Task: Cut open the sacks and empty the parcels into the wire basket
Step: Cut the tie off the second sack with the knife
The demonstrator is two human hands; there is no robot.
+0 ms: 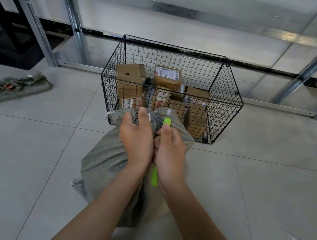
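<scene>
Head view: the black wire basket (230,85) on the grey tiled floor (28,142) holds a heap of brown cardboard parcels (167,79). Just in front stands a full grey-green woven sack (104,163). The left hand (138,137) clutches its bunched neck, and the right hand (170,152) is clenched round a bright green plastic cutter (154,177).

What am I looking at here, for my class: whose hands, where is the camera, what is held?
There is no machine: these are a person's two bare hands, seen from one camera worn on the head, looking down. The left hand grips the bunched neck of a grey sack on the tiled floor. The right hand holds a green cutter at that neck. Beyond stands a wire basket with cardboard parcels inside. A folded sack lies at left.
</scene>
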